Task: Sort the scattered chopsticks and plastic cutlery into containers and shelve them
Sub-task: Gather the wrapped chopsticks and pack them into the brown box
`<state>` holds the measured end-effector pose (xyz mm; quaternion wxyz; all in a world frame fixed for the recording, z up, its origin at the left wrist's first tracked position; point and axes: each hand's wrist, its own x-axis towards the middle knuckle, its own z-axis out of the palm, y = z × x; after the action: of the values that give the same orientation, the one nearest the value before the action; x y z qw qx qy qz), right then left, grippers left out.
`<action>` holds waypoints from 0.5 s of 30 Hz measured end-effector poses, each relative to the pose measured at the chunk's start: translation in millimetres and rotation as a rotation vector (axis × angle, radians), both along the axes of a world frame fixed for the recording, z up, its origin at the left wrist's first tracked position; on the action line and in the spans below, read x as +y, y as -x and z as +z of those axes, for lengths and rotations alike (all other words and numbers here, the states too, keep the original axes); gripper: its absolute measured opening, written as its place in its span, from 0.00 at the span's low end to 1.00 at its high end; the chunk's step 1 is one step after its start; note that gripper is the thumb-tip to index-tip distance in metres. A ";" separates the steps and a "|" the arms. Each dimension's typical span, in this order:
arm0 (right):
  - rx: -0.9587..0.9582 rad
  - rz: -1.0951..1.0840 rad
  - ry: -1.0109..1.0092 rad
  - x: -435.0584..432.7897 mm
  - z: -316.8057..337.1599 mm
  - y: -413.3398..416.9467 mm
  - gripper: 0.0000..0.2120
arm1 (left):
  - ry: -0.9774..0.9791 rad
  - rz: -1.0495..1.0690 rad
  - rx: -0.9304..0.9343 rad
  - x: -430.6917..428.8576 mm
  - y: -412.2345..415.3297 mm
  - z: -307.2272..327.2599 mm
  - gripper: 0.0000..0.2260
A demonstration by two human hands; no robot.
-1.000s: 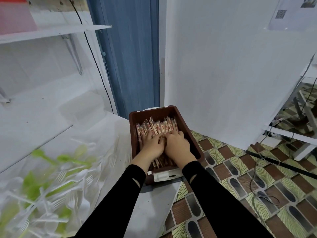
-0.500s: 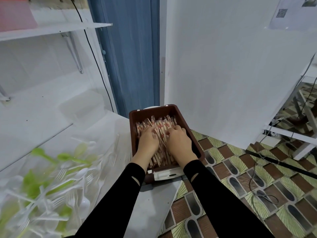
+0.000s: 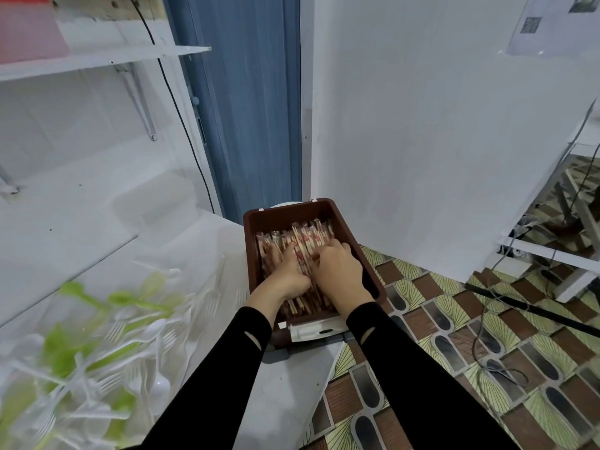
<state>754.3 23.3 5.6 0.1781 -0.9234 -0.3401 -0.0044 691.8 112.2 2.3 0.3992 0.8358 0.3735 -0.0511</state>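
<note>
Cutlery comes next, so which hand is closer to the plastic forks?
Left. The left hand lies on the chopsticks toward the brown bin's left wall, the side facing the plastic forks; the right hand is beside it, farther right.

A person's bare left hand (image 3: 287, 274) and right hand (image 3: 339, 271); black long sleeves (image 3: 406, 368) from five and seven o'clock, each with a teardrop slit (image 3: 252, 340) near the cuff.
</note>
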 end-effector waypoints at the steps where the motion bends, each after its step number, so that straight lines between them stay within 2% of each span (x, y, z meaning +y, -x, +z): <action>1: 0.003 0.001 0.008 0.1 -0.7 -0.2 0.13 | 0.020 0.021 -0.033 -0.1 -1.1 0.4 0.40; 5: 0.031 -0.008 -0.048 0.3 -0.4 0.3 0.13 | 0.033 0.160 -0.269 -0.7 -2.2 -1.4 0.42; 8: 0.010 -0.009 -0.082 -0.4 3.1 0.7 0.13 | -0.072 0.171 -0.360 3.3 -0.3 -4.5 0.30; 10: -0.001 -0.019 -0.067 -1.0 4.3 0.4 0.13 | -0.151 0.140 -0.334 3.2 0.5 -7.5 0.25; 15: 0.113 -0.002 0.058 0.6 0.2 0.3 0.12 | -0.184 0.021 -0.153 -2.4 4.2 -10.6 0.27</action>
<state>753.9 23.9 5.8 0.1704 -0.9272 -0.3285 0.0575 687.6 109.8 -8.2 0.3485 0.8664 0.3539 0.0513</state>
